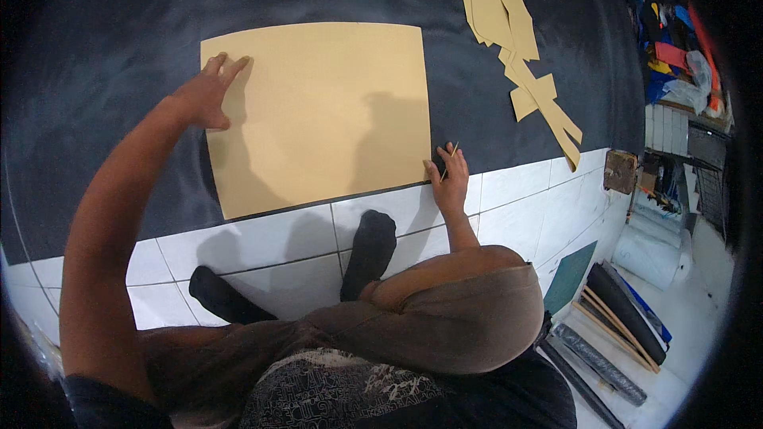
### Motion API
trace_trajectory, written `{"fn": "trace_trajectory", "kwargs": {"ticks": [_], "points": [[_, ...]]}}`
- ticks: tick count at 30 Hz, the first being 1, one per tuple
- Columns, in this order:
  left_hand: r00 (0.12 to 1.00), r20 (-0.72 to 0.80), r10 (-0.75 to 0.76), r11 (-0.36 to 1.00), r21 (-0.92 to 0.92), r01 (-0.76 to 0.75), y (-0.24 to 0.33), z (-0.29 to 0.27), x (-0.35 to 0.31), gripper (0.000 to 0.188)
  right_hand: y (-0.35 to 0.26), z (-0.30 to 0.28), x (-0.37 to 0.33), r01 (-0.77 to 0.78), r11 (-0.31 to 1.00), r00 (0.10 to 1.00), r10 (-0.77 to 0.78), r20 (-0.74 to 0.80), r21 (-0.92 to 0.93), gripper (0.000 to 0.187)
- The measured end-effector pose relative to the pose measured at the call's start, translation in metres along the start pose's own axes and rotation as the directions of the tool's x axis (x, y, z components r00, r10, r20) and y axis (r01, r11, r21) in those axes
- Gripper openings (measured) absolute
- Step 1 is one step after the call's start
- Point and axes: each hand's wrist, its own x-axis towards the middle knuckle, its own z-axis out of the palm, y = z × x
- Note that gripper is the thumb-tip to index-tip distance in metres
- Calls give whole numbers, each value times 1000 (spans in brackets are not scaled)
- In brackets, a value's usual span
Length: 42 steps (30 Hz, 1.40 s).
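A large tan sheet of card (318, 111) lies flat on a spread of black material (119, 71), its near edge close to that material's near edge. My left hand (208, 95) rests on the sheet's left side, thumb and fingers spread apart. Beside the sheet's near right corner is my right hand (451, 175), with a thin, yellowish pencil-like stick (455, 148) between its fingers. The fingertips of that hand are at the sheet's edge; whether they press on it I cannot tell.
Cut tan card pieces (501, 8) lie in a loose line on the black material at the far right. White floor tiles (270, 258) lie under my feet. Rolls of plastic (648, 254), dark rolls (600, 357) and wooden sticks (616, 326) are at the right, below cluttered coloured items (671, 56).
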Motion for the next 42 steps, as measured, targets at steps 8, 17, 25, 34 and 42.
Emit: {"fn": "trace_trajectory", "kwargs": {"ticks": [8, 17, 25, 34, 42], "points": [[981, -161, -105, 991, 65, 116, -2, 31, 13, 125, -33, 6, 3, 51, 998, 979, -42, 200, -38, 46], [979, -170, -111, 992, 37, 119, 19, 31, 14, 128, 15, -70, -117, -36, 999, 869, 51, 492, -40, 16], [981, -122, -152, 988, -22, 150, 21, 24, 26, 145, -58, -34, 106, -11, 940, 949, -98, 300, 340, 29], [964, -100, -248, 969, -42, 245, 18, 24, 19, 145, -327, 116, 272, 150, 658, 833, -486, 264, 738, 32], [969, -81, -232, 967, 86, 239, 15, 24, 19, 142, -399, 162, 256, 167, 634, 832, -501, 237, 755, 28]]}}
